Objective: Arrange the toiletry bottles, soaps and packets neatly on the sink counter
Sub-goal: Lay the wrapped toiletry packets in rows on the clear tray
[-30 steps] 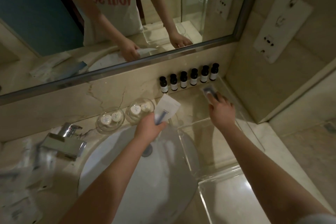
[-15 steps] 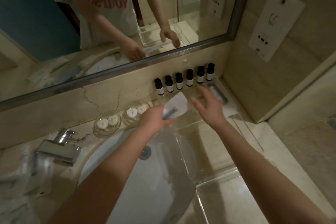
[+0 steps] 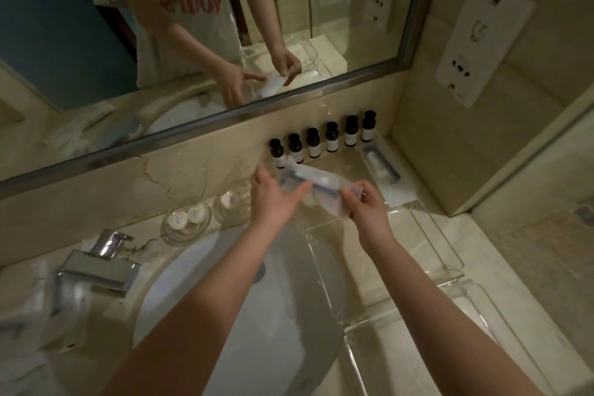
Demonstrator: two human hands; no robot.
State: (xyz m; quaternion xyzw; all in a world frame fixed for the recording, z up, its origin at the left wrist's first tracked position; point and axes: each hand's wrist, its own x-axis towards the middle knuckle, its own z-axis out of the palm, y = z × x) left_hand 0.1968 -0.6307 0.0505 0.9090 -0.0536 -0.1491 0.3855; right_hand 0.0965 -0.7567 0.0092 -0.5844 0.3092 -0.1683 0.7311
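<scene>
Though bottles (image 3: 321,143), soaps (image 3: 187,219) and one packet (image 3: 381,164) sat placed, left hand (image 3: 273,202) and right hand (image 3: 366,207) had a pinch grip on a second packet (image 3: 310,185); loose packets (image 3: 48,309) looked unsorted.

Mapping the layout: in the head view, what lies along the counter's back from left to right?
Loose packets → faucet → glass soap dish → row of six dark bottles → wrapped packet at far right. The held packet overlaps the bottles; omitted.

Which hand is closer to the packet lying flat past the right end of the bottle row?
Right. The right hand pinches one end of the held packet, just short of the lying packet; the left hand holds its other end, farther left.
</scene>
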